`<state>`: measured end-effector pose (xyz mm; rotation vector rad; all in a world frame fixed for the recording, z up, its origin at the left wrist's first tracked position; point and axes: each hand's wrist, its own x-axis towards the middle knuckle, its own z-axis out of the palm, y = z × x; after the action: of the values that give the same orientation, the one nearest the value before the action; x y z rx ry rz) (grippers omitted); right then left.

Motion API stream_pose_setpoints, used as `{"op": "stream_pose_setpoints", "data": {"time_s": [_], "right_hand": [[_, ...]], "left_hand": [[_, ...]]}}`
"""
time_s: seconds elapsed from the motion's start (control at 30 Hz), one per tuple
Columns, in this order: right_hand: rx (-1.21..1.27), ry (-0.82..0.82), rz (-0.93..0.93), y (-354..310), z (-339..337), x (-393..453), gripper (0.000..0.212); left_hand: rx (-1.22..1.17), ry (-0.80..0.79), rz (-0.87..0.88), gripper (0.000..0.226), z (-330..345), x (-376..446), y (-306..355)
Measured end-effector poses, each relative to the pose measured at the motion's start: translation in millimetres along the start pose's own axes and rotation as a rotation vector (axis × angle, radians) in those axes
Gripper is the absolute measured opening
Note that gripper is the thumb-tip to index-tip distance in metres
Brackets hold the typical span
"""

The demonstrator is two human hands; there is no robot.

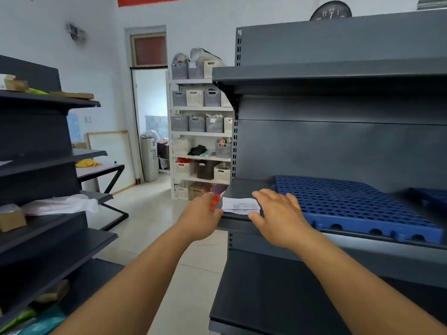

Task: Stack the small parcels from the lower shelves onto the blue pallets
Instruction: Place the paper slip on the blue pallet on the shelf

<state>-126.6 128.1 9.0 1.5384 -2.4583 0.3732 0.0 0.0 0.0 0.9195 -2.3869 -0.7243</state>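
A small flat parcel with a white label (240, 206) and a red-orange end lies at the left end of the grey shelf (244, 187), just left of a blue perforated pallet (350, 204). My left hand (200, 216) grips the parcel's red-orange left end with curled fingers. My right hand (278, 213) rests on the parcel's right side, its fingers fairly straight and its thumb at the label's lower edge. Part of a second blue pallet (430, 197) shows at the far right of the same shelf.
A dark shelf rack on the left holds a cardboard box (12, 217), a white plastic bag (60, 204) and green and teal parcels (36, 322) low down. A tiled aisle runs between the racks. White shelving with baskets (200, 122) stands at the back.
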Motion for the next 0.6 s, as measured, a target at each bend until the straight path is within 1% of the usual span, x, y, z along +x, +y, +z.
{"op": "stream_pose_setpoints", "data": {"time_s": [0.07,0.13,0.23,0.3,0.33,0.43,0.53,0.6], "right_hand": [[-0.026,-0.002,-0.022,2.6,7.3,14.5,0.049],[-0.073,-0.044,-0.035,5.7,13.0,25.5,0.043],[-0.161,-0.062,-0.049,11.5,21.1,42.9,0.032],[-0.216,-0.05,-0.065,15.6,25.4,50.5,0.03],[-0.242,-0.042,-0.08,17.2,28.6,52.6,0.03],[-0.274,0.005,-0.126,19.8,36.9,55.2,0.026],[-0.257,0.066,-0.168,23.0,42.4,54.0,0.023],[-0.224,0.078,-0.207,20.7,42.6,52.5,0.022]], "left_hand": [[0.04,0.014,-0.013,0.044,2.2,17.6,-1.5],[0.112,-0.021,-0.041,0.035,4.0,32.3,0.4],[0.25,-0.05,-0.078,0.049,13.8,54.5,3.4],[0.371,-0.047,-0.076,0.048,20.5,66.5,3.3],[0.389,-0.051,-0.084,0.046,23.4,71.6,2.9],[0.371,-0.033,-0.102,0.043,29.3,80.6,2.9],[0.335,-0.03,-0.128,0.032,31.3,84.1,1.8],[0.268,-0.037,-0.166,0.033,30.6,84.3,0.7]]}}
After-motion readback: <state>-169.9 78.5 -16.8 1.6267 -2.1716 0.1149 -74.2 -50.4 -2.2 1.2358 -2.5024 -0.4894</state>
